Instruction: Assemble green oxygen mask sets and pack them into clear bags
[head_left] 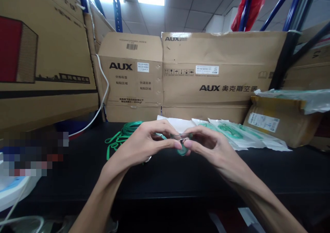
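Note:
Both of my hands meet over the black tabletop, their fingertips pinched around a small translucent green plastic piece (pixel 182 151). A thin shiny metal strip (pixel 183 139) shows between my thumbs at its top. My left hand (pixel 148 138) is closed on the left side of the piece, and my right hand (pixel 210 141) grips the right side. Fingers cover much of the piece, so its full shape is hidden. Just behind my left wrist lie flat green straps (pixel 111 147) and a coil of green tubing (pixel 131 126).
White-and-clear packets (pixel 232 133) with green contents lie at the back right, beside a brown carton (pixel 277 123). Large AUX cardboard panels (pixel 224 64) stand behind the black table (pixel 167 181). A white cable (pixel 104 92) hangs at the left, above a white device (pixel 22 188).

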Demonstrator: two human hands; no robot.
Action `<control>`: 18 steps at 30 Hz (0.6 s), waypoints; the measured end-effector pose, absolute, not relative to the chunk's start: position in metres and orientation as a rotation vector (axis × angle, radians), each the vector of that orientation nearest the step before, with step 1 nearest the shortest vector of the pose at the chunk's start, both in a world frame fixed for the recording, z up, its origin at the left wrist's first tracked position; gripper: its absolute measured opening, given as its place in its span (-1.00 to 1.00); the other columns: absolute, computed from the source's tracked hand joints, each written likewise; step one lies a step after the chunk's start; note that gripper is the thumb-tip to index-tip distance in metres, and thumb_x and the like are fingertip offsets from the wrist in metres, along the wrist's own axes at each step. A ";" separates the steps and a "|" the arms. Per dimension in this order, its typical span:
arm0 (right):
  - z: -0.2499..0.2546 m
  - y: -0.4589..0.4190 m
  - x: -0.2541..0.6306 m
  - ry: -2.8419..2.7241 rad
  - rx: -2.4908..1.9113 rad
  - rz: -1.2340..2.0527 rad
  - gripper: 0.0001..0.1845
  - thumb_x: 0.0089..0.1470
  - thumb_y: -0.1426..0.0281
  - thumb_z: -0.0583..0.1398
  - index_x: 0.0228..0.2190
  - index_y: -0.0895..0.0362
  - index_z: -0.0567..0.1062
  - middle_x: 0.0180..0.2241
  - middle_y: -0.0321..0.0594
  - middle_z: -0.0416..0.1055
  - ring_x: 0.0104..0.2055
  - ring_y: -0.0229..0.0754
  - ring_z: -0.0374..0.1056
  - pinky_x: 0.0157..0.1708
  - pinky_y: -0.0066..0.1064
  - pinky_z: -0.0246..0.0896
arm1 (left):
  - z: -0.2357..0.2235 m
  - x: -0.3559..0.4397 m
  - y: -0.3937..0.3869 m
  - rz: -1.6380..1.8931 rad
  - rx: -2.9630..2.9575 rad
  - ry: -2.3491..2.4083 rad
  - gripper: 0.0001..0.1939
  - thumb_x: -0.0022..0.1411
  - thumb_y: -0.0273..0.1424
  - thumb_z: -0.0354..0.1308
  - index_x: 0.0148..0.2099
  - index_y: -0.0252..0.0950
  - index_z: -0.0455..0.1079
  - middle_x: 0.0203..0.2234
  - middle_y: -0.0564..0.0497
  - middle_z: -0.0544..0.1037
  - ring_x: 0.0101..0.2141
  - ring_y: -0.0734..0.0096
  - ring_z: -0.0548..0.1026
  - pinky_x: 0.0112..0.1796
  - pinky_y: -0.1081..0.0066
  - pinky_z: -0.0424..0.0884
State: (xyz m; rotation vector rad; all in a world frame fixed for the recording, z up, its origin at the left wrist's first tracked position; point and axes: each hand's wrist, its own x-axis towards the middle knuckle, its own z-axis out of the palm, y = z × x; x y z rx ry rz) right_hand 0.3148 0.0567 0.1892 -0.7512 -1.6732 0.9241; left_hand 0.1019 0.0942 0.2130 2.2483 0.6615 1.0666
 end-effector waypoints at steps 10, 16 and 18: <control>0.190 0.052 0.315 -1.697 -0.696 0.992 -0.80 0.19 0.24 0.34 -0.32 0.11 0.54 -0.36 -0.30 0.48 -0.33 -0.22 0.42 -0.21 -0.35 0.28 | 0.214 0.099 0.091 1.067 2.189 0.665 -0.94 0.16 -0.36 0.45 -0.34 -0.15 0.62 -0.38 0.14 0.58 -0.32 0.48 0.48 -0.29 0.51 0.36; 0.188 0.054 0.313 -1.666 -0.688 0.980 -0.81 0.18 0.25 0.35 -0.30 0.11 0.54 -0.31 -0.29 0.48 -0.32 -0.23 0.41 -0.20 -0.34 0.29 | 0.215 0.100 0.090 1.102 2.166 0.710 -0.95 0.22 -0.35 0.39 -0.30 -0.18 0.62 -0.35 0.12 0.58 -0.33 0.50 0.50 -0.38 0.57 0.37; 0.186 0.056 0.312 -1.622 -0.699 0.987 -0.80 0.16 0.25 0.36 -0.27 0.10 0.54 -0.26 -0.28 0.48 -0.31 -0.23 0.42 -0.18 -0.33 0.29 | 0.215 0.101 0.090 1.139 2.132 0.712 -0.93 0.21 -0.33 0.40 -0.31 -0.20 0.62 -0.35 0.11 0.57 -0.37 0.51 0.50 -0.41 0.57 0.39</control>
